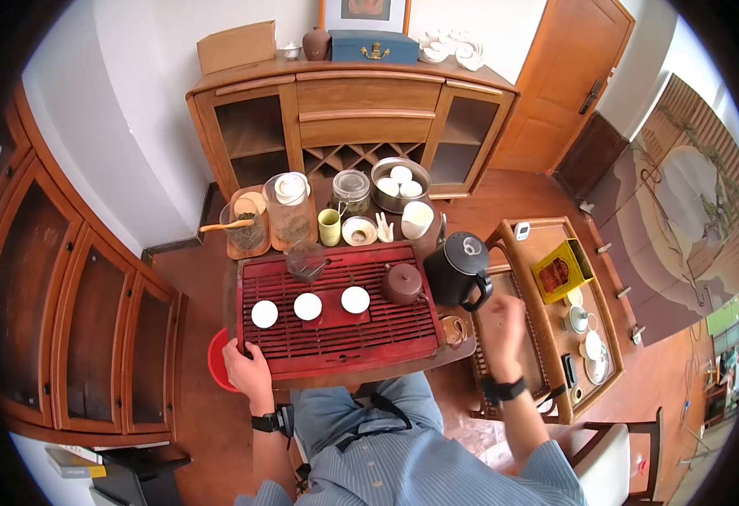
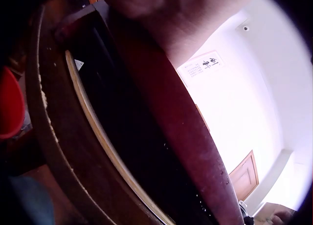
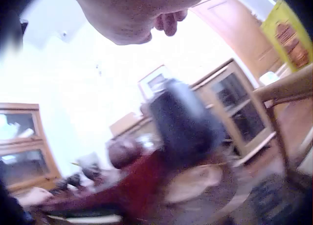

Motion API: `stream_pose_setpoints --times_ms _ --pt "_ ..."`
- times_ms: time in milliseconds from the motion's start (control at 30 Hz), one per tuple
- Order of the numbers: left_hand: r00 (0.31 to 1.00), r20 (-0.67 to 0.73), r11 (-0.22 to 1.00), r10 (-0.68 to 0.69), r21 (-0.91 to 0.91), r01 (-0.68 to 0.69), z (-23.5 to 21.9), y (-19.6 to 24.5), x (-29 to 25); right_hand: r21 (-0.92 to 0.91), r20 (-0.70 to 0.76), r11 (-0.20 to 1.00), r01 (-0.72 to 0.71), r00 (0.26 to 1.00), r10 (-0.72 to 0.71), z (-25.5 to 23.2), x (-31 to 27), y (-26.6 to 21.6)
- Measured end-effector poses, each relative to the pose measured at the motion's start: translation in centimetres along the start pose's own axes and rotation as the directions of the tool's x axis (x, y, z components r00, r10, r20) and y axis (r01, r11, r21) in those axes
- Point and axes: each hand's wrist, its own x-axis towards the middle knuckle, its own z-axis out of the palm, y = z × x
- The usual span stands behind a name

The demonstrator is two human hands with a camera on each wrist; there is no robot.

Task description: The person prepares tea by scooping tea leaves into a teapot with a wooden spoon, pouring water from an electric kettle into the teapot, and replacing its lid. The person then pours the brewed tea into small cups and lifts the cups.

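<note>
Kettle [image 1: 450,274], black and rounded with a looped handle and a shiny round lid, stands upright on a brown wooden table [image 1: 403,369], just beside the right end of a rectangular, dark red slatted tea tray [image 1: 323,344]. Three round white cups [image 1: 307,306] and a squat brown clay teapot [image 1: 402,285] sit on that tray. The right hand [image 1: 505,327] is near the kettle's handle, its fingers loosely curled around nothing. The left hand [image 1: 250,371] rests at the tray's near left corner, fingers relaxed and touching the edge rather than clenched.
</note>
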Motion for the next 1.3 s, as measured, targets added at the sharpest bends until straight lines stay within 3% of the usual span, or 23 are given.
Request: stream_pose_setpoints --times_ms 33,67,100,200,267,467,600,667,900,1167,1200,1300 --pt "1.0 -0.013 1.0 0.01 0.014 -0.01 0.1 -0.3 0.6 0.011 -0.011 1.0 -0.003 1.0 0.003 0.3 0.5 -1.0" --pt "0.999 -0.025 0.999 0.021 0.031 -0.021 0.0 -0.6 1.2 0.069 0.07 0.998 -0.002 0.998 -0.003 2.6 1.4 -2.8" --pt "1.0 -0.009 0.999 -0.027 -0.024 0.027 1.2 1.2 -2.0 0.006 0.067 0.997 0.076 0.995 -0.077 1.1 3.0 -3.3" --pt "1.0 -0.023 1.0 0.006 0.008 -0.005 0.3 0.3 -0.3 0.062 0.022 0.995 0.077 0.997 -0.078 6.1 5.1 -5.1" --pt "1.0 -0.02 1.0 0.017 -0.014 -0.018 0.2 0.3 -0.4 -0.138 0.245 0.988 0.076 0.969 -0.041 7.1 5.9 -5.0" --pt "1.0 -0.003 1.0 0.003 -0.003 -0.003 0.1 0.3 -0.3 -0.148 0.251 0.979 0.14 0.963 -0.1 8.9 6.5 -3.6" --pt "1.0 -0.016 1.0 0.026 -0.006 -0.026 0.2 0.1 -0.4 -0.063 0.243 0.994 0.091 0.967 -0.073 7.8 6.9 -4.1" --pt "0.998 0.05 0.999 -0.037 0.013 0.037 -0.1 0.3 -0.3 0.06 0.134 0.997 0.052 0.989 -0.06 6.7 7.2 -4.9" --pt "0.997 0.069 0.999 -0.028 0.024 0.026 0.0 -0.1 -0.4 0.082 0.027 0.996 -0.048 0.999 0.046 3.8 7.6 -5.8" --pt "1.0 0.007 1.0 0.001 -0.027 -0.001 0.2 0.0 -0.4 0.128 0.304 0.987 0.1 0.943 -0.135 4.3 1.4 -7.1" --pt "1.0 0.0 1.0 0.001 -0.023 -0.001 0.3 -0.1 -0.4 0.119 0.354 0.992 0.039 0.932 -0.079 4.4 0.8 -7.4" --pt "1.0 -0.024 1.0 0.017 -0.02 -0.018 0.2 -0.1 -0.5 0.077 0.38 0.996 0.045 0.922 -0.071 5.5 -0.5 -6.9"
